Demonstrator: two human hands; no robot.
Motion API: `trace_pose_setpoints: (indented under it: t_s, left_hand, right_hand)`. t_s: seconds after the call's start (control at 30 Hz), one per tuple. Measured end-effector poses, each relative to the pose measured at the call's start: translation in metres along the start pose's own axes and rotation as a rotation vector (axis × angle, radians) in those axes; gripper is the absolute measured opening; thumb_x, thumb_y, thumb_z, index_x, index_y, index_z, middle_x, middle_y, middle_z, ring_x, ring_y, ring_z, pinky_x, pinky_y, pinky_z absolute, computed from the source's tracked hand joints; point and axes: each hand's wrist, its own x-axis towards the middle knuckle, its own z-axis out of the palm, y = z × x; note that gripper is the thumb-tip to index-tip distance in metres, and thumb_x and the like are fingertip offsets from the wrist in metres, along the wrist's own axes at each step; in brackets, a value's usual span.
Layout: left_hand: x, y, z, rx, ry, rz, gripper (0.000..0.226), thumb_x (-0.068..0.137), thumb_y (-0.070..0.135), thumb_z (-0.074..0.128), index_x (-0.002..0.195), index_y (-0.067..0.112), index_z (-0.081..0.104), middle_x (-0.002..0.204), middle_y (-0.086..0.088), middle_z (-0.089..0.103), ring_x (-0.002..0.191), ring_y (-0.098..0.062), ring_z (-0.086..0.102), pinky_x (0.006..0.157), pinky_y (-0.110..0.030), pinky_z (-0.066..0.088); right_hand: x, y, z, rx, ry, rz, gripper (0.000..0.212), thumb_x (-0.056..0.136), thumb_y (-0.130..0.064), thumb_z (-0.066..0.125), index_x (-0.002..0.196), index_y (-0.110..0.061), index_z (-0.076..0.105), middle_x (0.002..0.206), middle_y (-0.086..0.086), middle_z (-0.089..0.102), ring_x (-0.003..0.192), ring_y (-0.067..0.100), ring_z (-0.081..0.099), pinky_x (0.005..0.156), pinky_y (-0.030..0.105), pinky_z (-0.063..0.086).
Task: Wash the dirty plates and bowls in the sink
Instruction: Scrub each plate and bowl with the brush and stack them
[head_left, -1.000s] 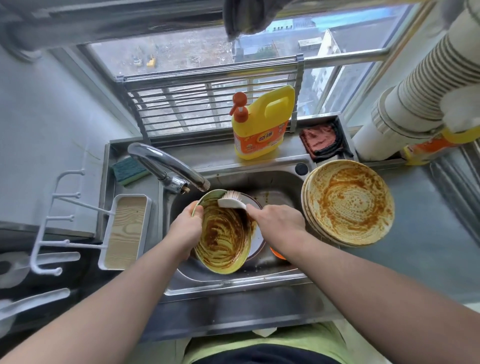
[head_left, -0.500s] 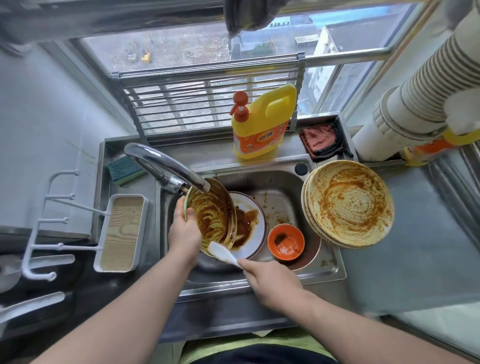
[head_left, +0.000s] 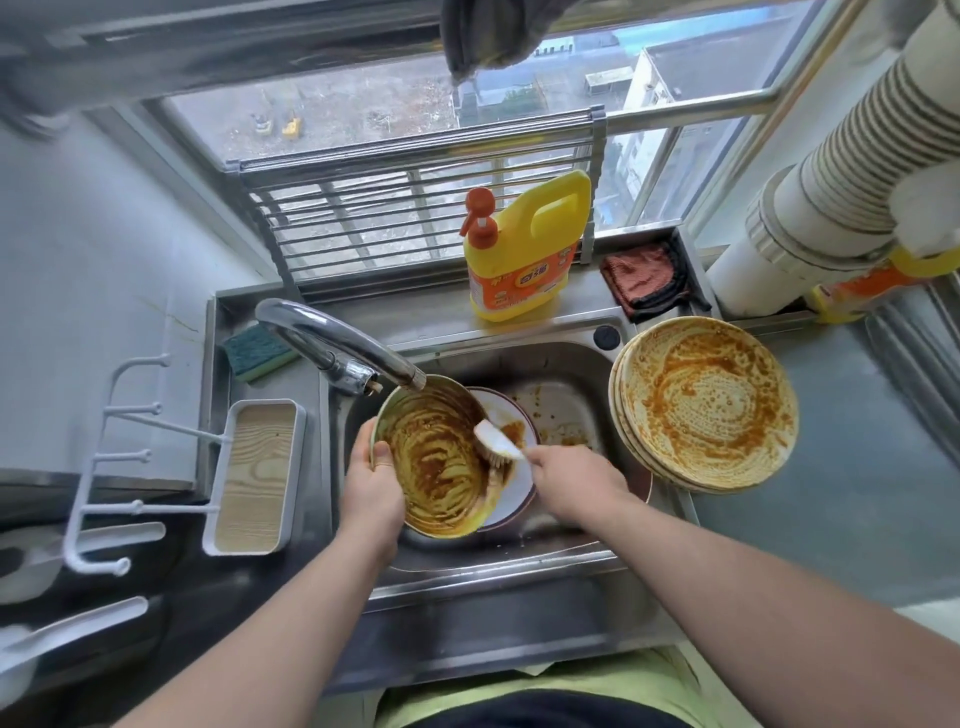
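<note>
Sauce-smeared plate (head_left: 441, 462): tilted over sink (head_left: 566, 364), under faucet (head_left: 337, 338). Left hand (head_left: 371, 491) grips rim, thumb inside. Right hand (head_left: 574, 480) clasps brush (head_left: 496, 444), bristles on plate. Likely rigid, breakable, greasy-slick; hold by rim.

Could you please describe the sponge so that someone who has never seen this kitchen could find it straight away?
Start at the steel sink below the window, then follow its curved chrome tap back to the left rear corner of the counter. There lies the rectangular sponge, teal on top with a yellow layer beneath, the only soft teal thing there, behind the white wood-grain tray.
</note>
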Motion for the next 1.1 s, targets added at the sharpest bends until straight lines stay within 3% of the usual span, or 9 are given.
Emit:
trace_pose_setpoints:
  t_s: [0.07, 0.17, 0.33, 0.43, 0.53, 0.73, 0.93, 1.03, 1.1]
  left_hand:
    - [-0.012, -0.001, 0.011, -0.05, -0.035, -0.038, 0.039, 0.114, 0.043, 0.034, 0.15, 0.051, 0.044, 0.136, 0.003, 0.062, 0.119, -0.02, 0.061, 0.107, -0.047, 0.052]
    - [-0.023, -0.001, 0.028, -0.141, -0.074, -0.154, 0.04, 0.113, 0.045, 0.032, 0.152, 0.049, 0.042, 0.132, 0.002, 0.063, 0.114, -0.019, 0.064, 0.099, -0.048, 0.058]
    - [-0.005, 0.009, 0.031, -0.281, -0.085, -0.375, 0.036, 0.107, 0.063, 0.028, 0.137, 0.05, 0.045, 0.122, -0.009, 0.068, 0.108, -0.037, 0.069, 0.086, -0.064, 0.059]
    - [-0.004, 0.011, 0.03, -0.248, -0.099, -0.354, 0.039, 0.11, 0.061, 0.024, 0.136, 0.04, 0.045, 0.117, -0.01, 0.069, 0.103, -0.034, 0.071, 0.078, -0.05, 0.063]
    - [-0.016, 0.002, 0.035, -0.198, -0.07, -0.269, 0.041, 0.114, 0.046, 0.03, 0.15, 0.033, 0.046, 0.122, -0.009, 0.069, 0.102, -0.027, 0.071, 0.071, -0.038, 0.062]
    - [-0.037, 0.0, 0.046, -0.188, -0.062, -0.248, 0.043, 0.116, 0.035, 0.032, 0.158, 0.034, 0.038, 0.117, -0.003, 0.064, 0.095, -0.016, 0.065, 0.054, -0.026, 0.056]
    - [-0.022, 0.015, 0.033, -0.115, -0.003, -0.255, 0.036, 0.111, 0.056, 0.029, 0.134, 0.035, 0.048, 0.109, -0.012, 0.066, 0.092, -0.032, 0.068, 0.054, -0.036, 0.056]
    - [-0.023, 0.019, 0.027, -0.125, -0.037, -0.236, 0.036, 0.111, 0.054, 0.029, 0.134, 0.034, 0.049, 0.113, -0.012, 0.067, 0.096, -0.032, 0.069, 0.06, -0.044, 0.061]
    - [-0.032, 0.016, 0.032, -0.125, -0.069, -0.227, 0.038, 0.112, 0.05, 0.031, 0.141, 0.035, 0.049, 0.117, -0.01, 0.069, 0.102, -0.031, 0.07, 0.075, -0.054, 0.065]
  right_hand:
    - [0.013, -0.015, -0.002, 0.07, 0.079, 0.02, 0.035, 0.106, -0.018, 0.032, 0.122, -0.039, 0.056, 0.102, 0.003, 0.067, 0.085, 0.029, 0.062, 0.07, 0.041, 0.058]
    - [0.016, -0.046, 0.008, 0.263, 0.099, -0.047, 0.033, 0.109, -0.03, 0.031, 0.133, -0.043, 0.051, 0.113, 0.004, 0.069, 0.091, 0.029, 0.063, 0.075, 0.043, 0.056]
    - [-0.035, -0.066, 0.04, 0.501, -0.038, -0.122, 0.03, 0.11, -0.036, 0.037, 0.136, -0.04, 0.053, 0.12, 0.006, 0.069, 0.105, 0.032, 0.065, 0.09, 0.041, 0.054]
    - [-0.045, -0.062, 0.044, 0.611, -0.099, -0.088, 0.032, 0.11, -0.036, 0.037, 0.137, -0.04, 0.054, 0.118, 0.005, 0.069, 0.102, 0.028, 0.066, 0.083, 0.036, 0.052]
    - [-0.014, -0.065, 0.035, 0.624, -0.016, -0.031, 0.03, 0.11, -0.034, 0.038, 0.134, -0.037, 0.056, 0.112, 0.004, 0.069, 0.094, 0.027, 0.065, 0.077, 0.037, 0.049]
    - [0.021, -0.06, 0.023, 1.029, 0.022, 0.339, 0.029, 0.111, -0.026, 0.031, 0.132, -0.03, 0.05, 0.101, 0.009, 0.062, 0.066, 0.017, 0.047, 0.048, 0.029, 0.038]
    - [-0.03, -0.102, 0.034, 0.983, -0.223, 0.16, 0.023, 0.11, -0.034, 0.028, 0.116, -0.034, 0.051, 0.085, 0.01, 0.055, 0.055, 0.016, 0.041, 0.038, 0.018, 0.03]
    - [-0.025, -0.103, 0.027, 1.01, -0.173, 0.173, 0.023, 0.111, -0.032, 0.027, 0.117, -0.034, 0.05, 0.088, 0.01, 0.056, 0.056, 0.016, 0.042, 0.038, 0.02, 0.031]
    - [-0.007, -0.1, 0.018, 1.06, -0.089, 0.242, 0.021, 0.111, -0.027, 0.029, 0.12, -0.032, 0.047, 0.092, 0.011, 0.057, 0.061, 0.017, 0.042, 0.045, 0.027, 0.036]
